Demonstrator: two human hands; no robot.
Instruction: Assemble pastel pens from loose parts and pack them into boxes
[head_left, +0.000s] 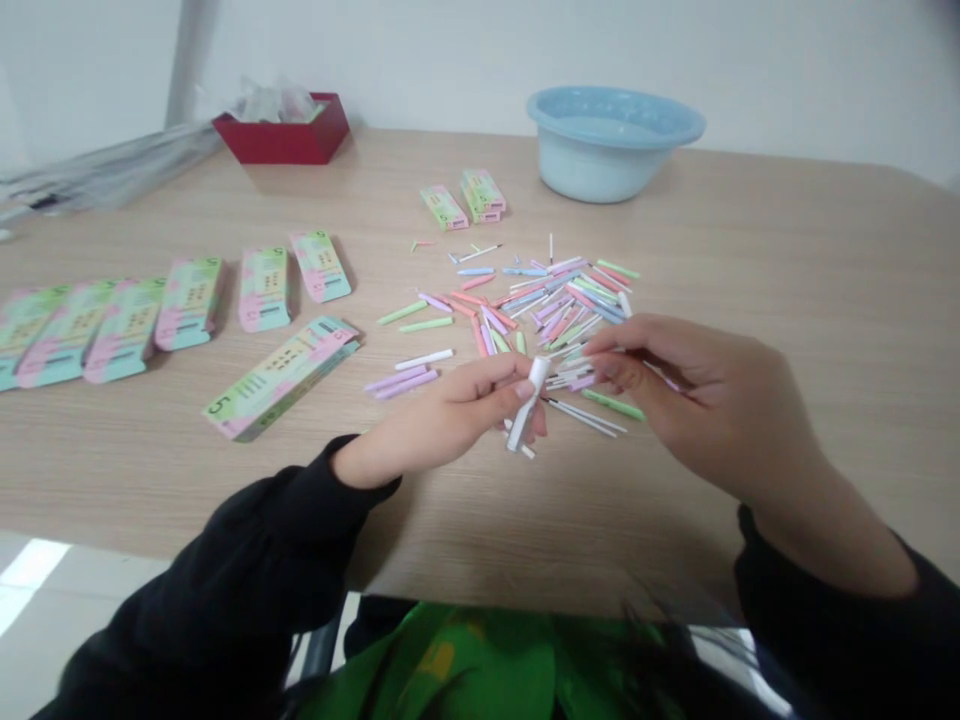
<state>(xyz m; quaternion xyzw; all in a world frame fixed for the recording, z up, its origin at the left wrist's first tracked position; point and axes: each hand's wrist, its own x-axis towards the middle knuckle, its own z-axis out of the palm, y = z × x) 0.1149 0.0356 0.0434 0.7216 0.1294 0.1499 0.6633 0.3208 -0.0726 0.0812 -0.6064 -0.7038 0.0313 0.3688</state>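
My left hand is closed around white pen-like tubes, one of which stands tilted between thumb and fingers. To its right, my right hand is pinched, with thumb and forefinger together above the edge of the pile. Whatever is between those fingertips is too small or blurred to make out. Beyond both hands spreads a loose pile of thin pen parts in pink, purple, green, blue and white. Several slim white sticks with dark tips lie just below the pile. Two purple tubes rest left of my left hand.
A long pastel box lies at the left, near a row of several similar boxes. More boxes sit farther back. A light blue basin and a red tray holding clear plastic stand at the rear. Plastic bags lie far left.
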